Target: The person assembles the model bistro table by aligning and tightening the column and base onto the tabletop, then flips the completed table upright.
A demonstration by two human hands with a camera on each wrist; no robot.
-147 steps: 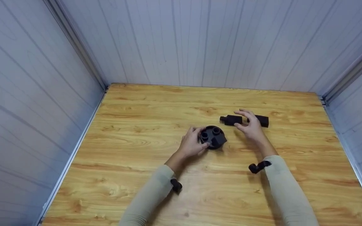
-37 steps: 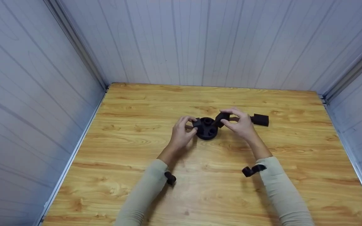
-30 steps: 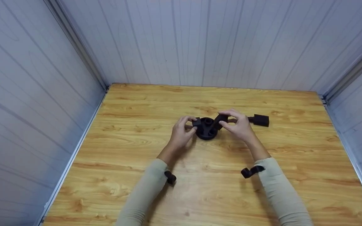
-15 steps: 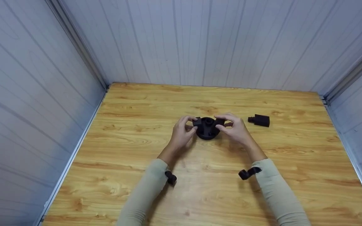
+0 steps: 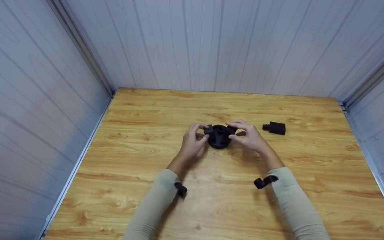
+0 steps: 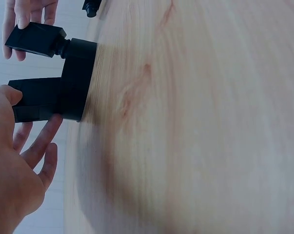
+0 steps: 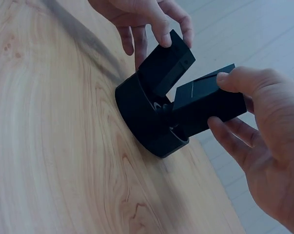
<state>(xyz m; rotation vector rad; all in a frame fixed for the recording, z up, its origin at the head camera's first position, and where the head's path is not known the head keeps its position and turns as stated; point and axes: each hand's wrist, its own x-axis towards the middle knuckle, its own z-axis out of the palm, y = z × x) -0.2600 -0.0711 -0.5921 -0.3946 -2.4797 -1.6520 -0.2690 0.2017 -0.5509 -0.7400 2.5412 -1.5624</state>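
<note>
A round black base point(image 5: 219, 144) with raised sockets rests on the wooden table. My left hand point(image 5: 192, 141) pinches a black rectangular block point(image 6: 37, 95) that stands in the base's left side. Between thumb and fingers my right hand point(image 5: 250, 136) holds a second black block point(image 7: 205, 107), which has a narrow ridged neck. That block leans outward, its neck end down at a socket on the base's right side, seen in both wrist views. A third socket at the back of the base shows between the two blocks in the head view.
A third black block point(image 5: 276, 128) with a ridged neck lies on the table point(image 5: 165, 110) to the right, behind my right hand. Pale panel walls point(image 5: 198, 46) enclose the table at the back and on both sides.
My right hand has picked up one of the two lying blocks and brought it left and down to the base. My left hand has shifted its hold from the base to the standing block.
</note>
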